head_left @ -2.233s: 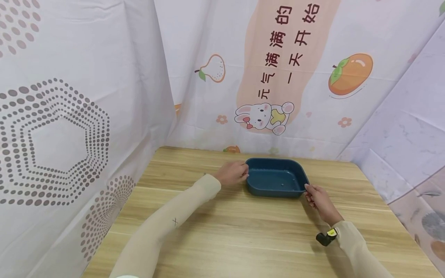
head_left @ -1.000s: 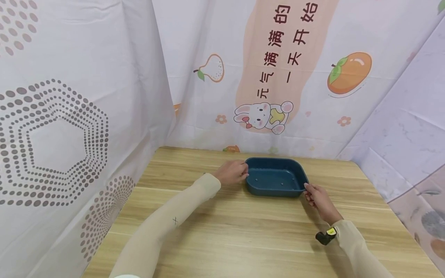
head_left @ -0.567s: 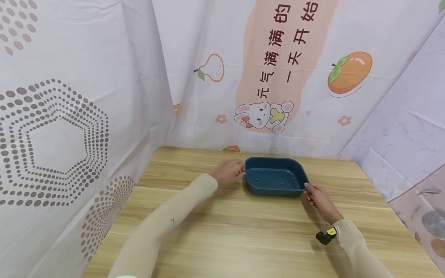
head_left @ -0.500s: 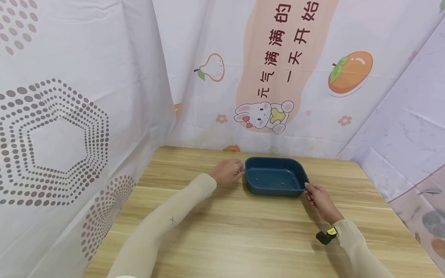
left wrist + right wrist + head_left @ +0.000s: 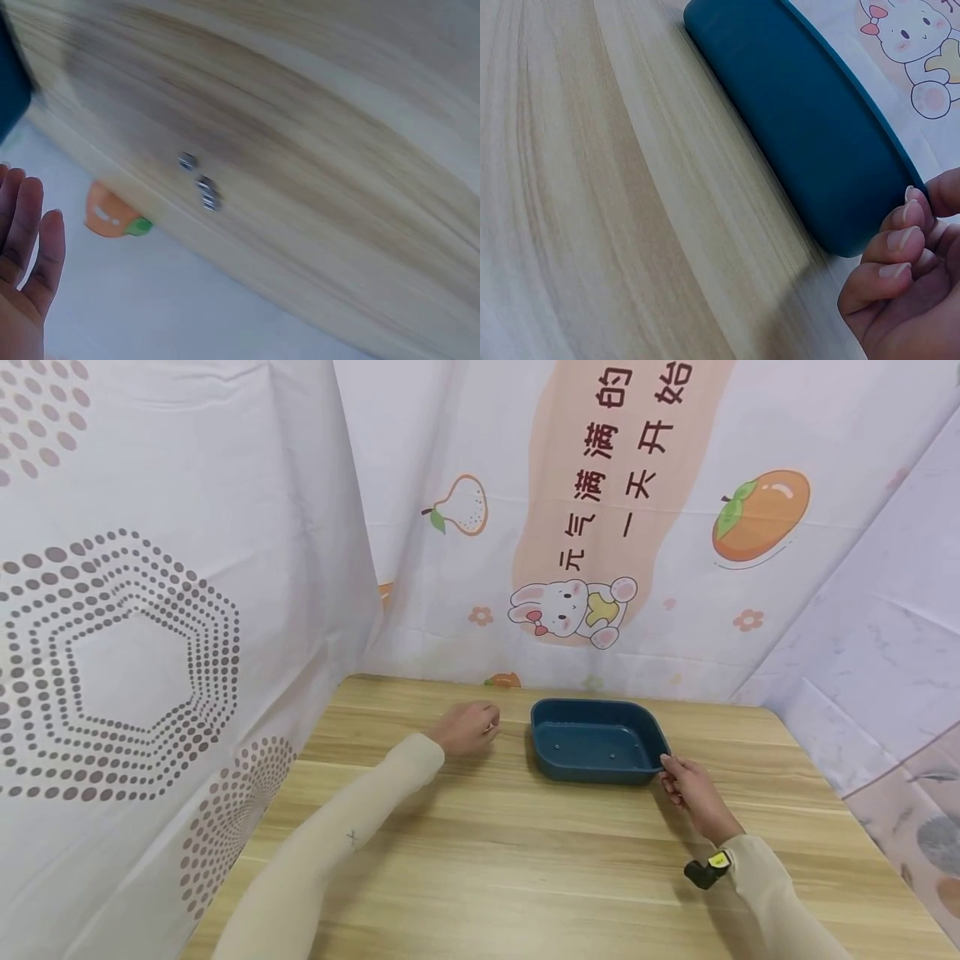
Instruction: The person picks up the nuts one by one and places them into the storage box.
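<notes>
A dark blue rectangular container sits towards the back of the wooden table, with three small metal pieces on its floor. At its near right corner my right hand pinches the rim between thumb and fingers; the right wrist view shows the thumb over the edge and the other fingers curled outside the wall. My left hand is left of the container, apart from it, its fingers loosely bent and nothing visible in them. In the left wrist view several small metal nuts, somewhat blurred, lie close together on the table.
A pale wood-grain table spreads in front of the container. A printed white curtain hangs along its back edge, and more cloth hangs on the left. A small black device is on my right wrist.
A further small metal piece has appeared at the left of the container's floor. My left hand has withdrawn leftward from the container's left rim. The right hand keeps its grip.
</notes>
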A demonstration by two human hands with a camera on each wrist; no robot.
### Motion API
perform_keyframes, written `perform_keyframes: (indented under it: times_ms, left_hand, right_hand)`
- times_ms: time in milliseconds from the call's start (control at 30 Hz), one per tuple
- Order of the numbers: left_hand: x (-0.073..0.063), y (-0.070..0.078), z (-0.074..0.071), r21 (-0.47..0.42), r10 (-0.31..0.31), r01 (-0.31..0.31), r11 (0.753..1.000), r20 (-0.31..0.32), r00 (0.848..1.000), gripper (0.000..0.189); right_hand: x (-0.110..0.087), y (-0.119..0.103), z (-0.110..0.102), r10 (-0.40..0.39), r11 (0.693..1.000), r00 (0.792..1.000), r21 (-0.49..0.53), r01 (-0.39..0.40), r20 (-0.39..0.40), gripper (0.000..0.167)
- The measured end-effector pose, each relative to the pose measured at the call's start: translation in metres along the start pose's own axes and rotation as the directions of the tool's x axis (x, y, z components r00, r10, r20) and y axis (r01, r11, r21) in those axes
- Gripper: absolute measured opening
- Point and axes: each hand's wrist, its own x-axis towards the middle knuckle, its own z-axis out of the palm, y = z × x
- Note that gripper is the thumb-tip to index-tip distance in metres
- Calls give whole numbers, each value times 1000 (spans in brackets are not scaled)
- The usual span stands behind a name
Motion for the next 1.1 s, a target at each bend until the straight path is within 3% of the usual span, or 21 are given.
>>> perform_keyframes:
  times_ms: [233, 467, 767, 1100]
  left_hand:
    - [-21, -20, 4, 14, -36, 35, 999, 7, 999, 10]
    - [-39, -35, 5, 21, -116, 116, 993, 14, 993, 14]
    - [-60, -51, 1, 17, -200, 199, 980, 81, 976, 21]
    - [-75, -64, 8, -22, -255, 261, 965, 156, 954, 16]
  right_hand:
    - [1, 1, -1, 1, 1000, 1000, -1, -1, 1, 45]
    - [1, 0, -1, 3, 1000, 1000, 3, -3, -4, 43]
    - [2, 0, -1, 10, 1000, 1000, 3, -10, 4, 43]
    - [3, 0, -1, 24, 1000, 1000, 18, -24, 10, 40]
